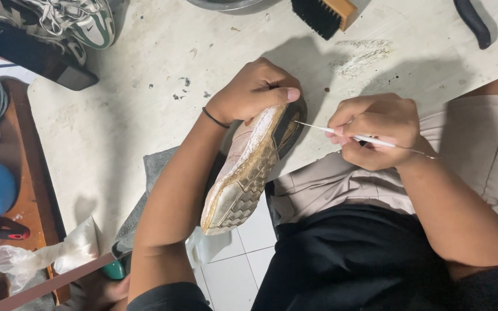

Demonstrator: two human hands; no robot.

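My left hand [256, 89] grips a worn pale shoe [248, 170] near its heel, sole turned up and dirty, toe pointing toward me. My right hand [376, 131] pinches a thin white stick-like tool [341, 133] whose fine tip reaches the dark heel edge of the shoe. A thin thread trails from the tool across my right wrist. The shoe rests over my lap and the edge of a pale worktable [145, 115]. A black band circles my left wrist.
A wooden-backed brush [324, 14] lies at the table's far edge, a black handle [472, 23] at the far right. A pair of sneakers [70, 20] sits at the far left on a dark slab. Crumpled plastic bag [47, 253] and a grey cloth [151, 173] lie at my left.
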